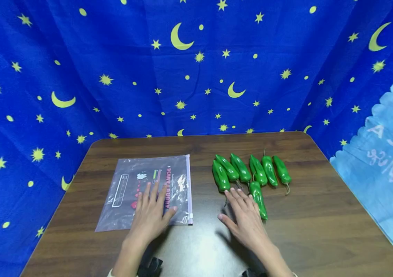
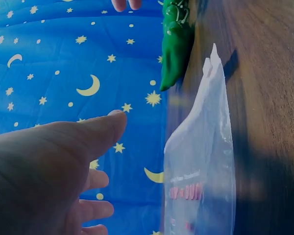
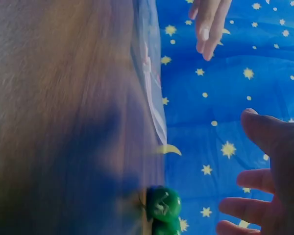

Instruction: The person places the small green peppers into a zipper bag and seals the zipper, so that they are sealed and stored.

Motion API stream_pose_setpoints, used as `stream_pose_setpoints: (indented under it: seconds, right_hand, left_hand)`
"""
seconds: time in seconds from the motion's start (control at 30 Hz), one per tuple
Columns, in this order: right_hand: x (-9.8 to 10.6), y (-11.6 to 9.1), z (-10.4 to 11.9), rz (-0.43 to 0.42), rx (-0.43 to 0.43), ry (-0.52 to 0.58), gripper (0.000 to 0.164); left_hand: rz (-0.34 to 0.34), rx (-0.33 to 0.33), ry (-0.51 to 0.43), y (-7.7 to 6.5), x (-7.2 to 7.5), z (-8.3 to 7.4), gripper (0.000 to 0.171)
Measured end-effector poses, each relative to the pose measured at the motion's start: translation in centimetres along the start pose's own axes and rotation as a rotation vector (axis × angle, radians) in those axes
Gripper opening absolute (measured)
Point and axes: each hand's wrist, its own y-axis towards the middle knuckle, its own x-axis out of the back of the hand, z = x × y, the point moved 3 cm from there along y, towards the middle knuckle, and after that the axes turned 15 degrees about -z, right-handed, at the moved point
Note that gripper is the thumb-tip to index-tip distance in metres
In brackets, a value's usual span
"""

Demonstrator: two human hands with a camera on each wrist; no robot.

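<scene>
My left hand, fingers spread and straight, hovers over the lower part of a clear zip bag and holds nothing. The bag lies flat on the left, with pink print and a lilac zip edge along its right side. On the right, my right hand is held palm down with extended fingers, just in front of several green peppers. Its fingertips overlap the stem area of the nearest ones in the head view. In the left wrist view the bag stands beside the left thumb, a gap between them.
A brown wooden table carries everything. Behind it and to the left hangs a blue curtain with yellow moons and stars. A light blue cloth with lettering hangs along the right edge. Dark wrist straps show near the bottom.
</scene>
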Motion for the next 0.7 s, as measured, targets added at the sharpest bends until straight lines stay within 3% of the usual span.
stream_pose_setpoints:
  seconds: [0.2, 0.4, 0.7]
  right_hand:
    - [-1.2, 0.4, 0.8, 0.034, -0.001, 0.025, 0.071]
    - [-2.5, 1.0, 1.7, 0.080, -0.003, 0.123, 0.070]
    - [-4.0, 2.1, 2.4, 0.079, 0.033, 0.177, 0.066]
  left_hand:
    - [0.032, -0.002, 0.010, 0.5, -0.6, 0.1, 0.076]
    - [0.013, -0.023, 0.005, 1.1, -1.0, 0.4, 0.076]
    - [0.023, -0.021, 0.005, 1.7, -1.4, 1.1, 0.075]
